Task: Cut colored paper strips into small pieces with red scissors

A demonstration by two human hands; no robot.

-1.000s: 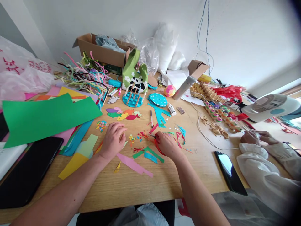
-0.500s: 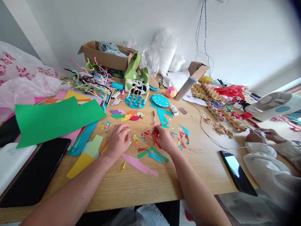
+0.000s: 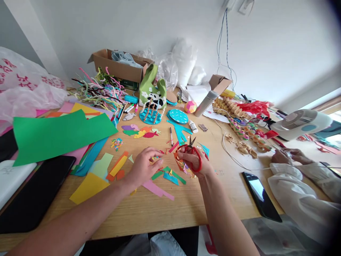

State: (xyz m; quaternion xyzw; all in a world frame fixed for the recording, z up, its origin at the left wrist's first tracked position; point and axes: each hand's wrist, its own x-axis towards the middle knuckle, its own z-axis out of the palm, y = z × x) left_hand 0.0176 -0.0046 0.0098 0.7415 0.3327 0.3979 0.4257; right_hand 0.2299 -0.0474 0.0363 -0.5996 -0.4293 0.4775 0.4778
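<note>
My right hand [image 3: 195,161] is closed on red-handled scissors [image 3: 192,151] whose blades point up and away, and coloured paper scraps [image 3: 183,166] are bunched against its fingers. My left hand [image 3: 146,166] lies on the wooden table [image 3: 186,206] with its fingers curled and pinched on small paper bits near the scraps. Green, blue and pink paper strips [image 3: 166,176] lie between and just below both hands. Cut-out paper fish [image 3: 140,131] lie farther back.
A large green sheet [image 3: 57,133] over a stack of coloured paper is at the left, with dark tablets [image 3: 34,193] below. Pipe cleaners [image 3: 98,90], a cardboard box [image 3: 119,65] and a panda bag [image 3: 153,89] stand behind. A phone [image 3: 259,195] lies right, beside another person's hands [image 3: 289,155].
My right hand has lifted off the table and turned, so the scissors now show with blades up. My left hand slid right toward the scraps, uncovering orange and yellow strips.
</note>
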